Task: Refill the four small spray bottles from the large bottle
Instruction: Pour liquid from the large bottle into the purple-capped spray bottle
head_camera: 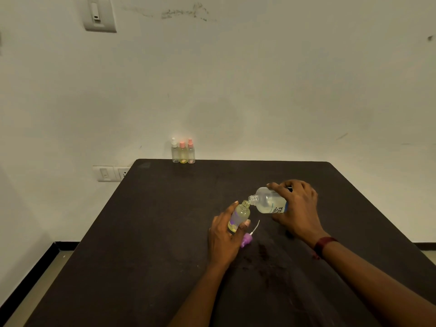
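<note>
Our right-hand fingers (280, 185) are curled over the top of the large bottle (269, 201), closed around its body, and the right hand (297, 206) has it tipped nearly onto its side, long axis running left to right with the open neck pointing left and a little down. It's a clear, rounded plastic bottle with a threaded mouth and pale liquid inside; we can read part of the dark lettering on its label, something like "re." above "mu", with a strip of blue at the edge. That mouth sits right at the open neck of the small spray bottle (238, 218), the two rims touching or all but touching.

Our left-hand fingers (244, 225) wrap the small bottle low on its body, thumb up along its left side, the left hand (224, 232) gripping it firmly near the middle of the counter (165, 232). This one is translucent, slim and round-shouldered, leaning slightly, neck pointing up and away from us, yellowish liquid within and a purple tint across its label; the print there is too small to read.

Just beside the left hand lies the purple spray cap (246, 240), on its side, its thin white dip tube (256, 226) angled up to the right.

Well apart, at the far edge of the dark, matte, scuffed counter, three small spray bottles (183, 152) stand upright in a tight row against the wall: one white-capped, two pink-capped. A dark red band (324, 245) circles our right wrist.
</note>
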